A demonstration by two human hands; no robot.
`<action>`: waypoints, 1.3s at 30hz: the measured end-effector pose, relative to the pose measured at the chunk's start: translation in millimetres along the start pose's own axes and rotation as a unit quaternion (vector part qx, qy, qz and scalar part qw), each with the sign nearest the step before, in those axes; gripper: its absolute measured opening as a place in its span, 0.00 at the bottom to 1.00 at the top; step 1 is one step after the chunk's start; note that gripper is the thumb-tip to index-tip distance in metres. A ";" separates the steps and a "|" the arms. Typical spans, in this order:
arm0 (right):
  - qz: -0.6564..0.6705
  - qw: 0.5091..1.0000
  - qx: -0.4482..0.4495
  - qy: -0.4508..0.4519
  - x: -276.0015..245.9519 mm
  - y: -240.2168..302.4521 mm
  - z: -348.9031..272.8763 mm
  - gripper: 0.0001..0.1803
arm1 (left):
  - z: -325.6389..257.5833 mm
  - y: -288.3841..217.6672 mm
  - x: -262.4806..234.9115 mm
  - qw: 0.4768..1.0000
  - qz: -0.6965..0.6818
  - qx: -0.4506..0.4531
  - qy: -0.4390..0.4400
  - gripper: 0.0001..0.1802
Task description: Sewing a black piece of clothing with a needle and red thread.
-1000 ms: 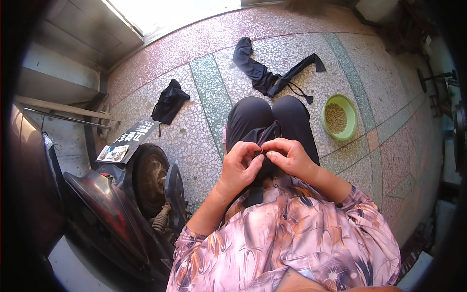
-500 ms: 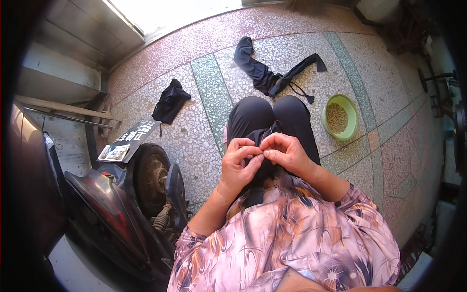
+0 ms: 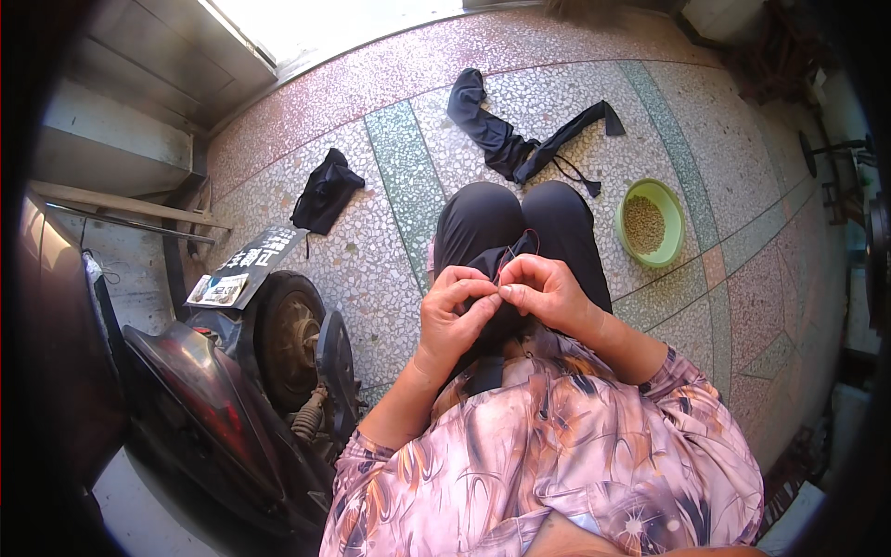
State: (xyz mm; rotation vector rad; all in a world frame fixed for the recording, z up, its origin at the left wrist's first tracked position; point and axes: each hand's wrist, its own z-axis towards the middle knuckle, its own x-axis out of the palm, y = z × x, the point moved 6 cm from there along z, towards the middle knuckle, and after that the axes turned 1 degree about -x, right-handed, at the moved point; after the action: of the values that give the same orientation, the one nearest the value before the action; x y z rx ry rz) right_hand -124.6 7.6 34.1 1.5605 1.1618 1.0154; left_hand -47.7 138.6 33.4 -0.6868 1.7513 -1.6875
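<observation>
Speckled terrazzo floor [image 3: 390, 251], pink and cream panels divided by green strips. Long black cloth strip [image 3: 520, 139] spread out at top. Small black cloth bundle [image 3: 323, 190] dropped to left. Green bowl of grain [image 3: 648, 223] set at right. Scooter rear wheel [image 3: 290, 339] parked at lower left.

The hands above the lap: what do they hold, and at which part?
Both the left hand and the right hand pinch the upper edge of a black cloth piece between fingertips; a thin red thread loops there.
</observation>
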 end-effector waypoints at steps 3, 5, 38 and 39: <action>0.058 0.998 0.031 0.016 1.6 -0.9 1.1 0.05 | 1.0 1.4 -0.3 0.996 -0.087 -0.029 -0.005 0.05; 0.106 0.993 0.050 0.026 2.1 -5.8 1.7 0.06 | 2.3 2.4 -0.1 0.988 -0.148 -0.050 -0.004 0.04; -0.072 0.989 -0.119 -0.042 5.1 19.0 -7.1 0.04 | -7.6 -54.1 -40.0 0.953 -0.289 -0.079 0.035 0.06; -0.088 0.984 -0.148 -0.045 7.1 25.6 -6.3 0.05 | -8.2 -57.1 -44.4 0.949 -0.306 -0.067 0.025 0.05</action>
State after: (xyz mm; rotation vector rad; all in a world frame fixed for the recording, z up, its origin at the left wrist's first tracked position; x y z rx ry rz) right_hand -123.4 12.2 61.0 1.2341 1.0147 0.9435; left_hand -25.8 173.3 93.5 -1.3711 1.8127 -1.9958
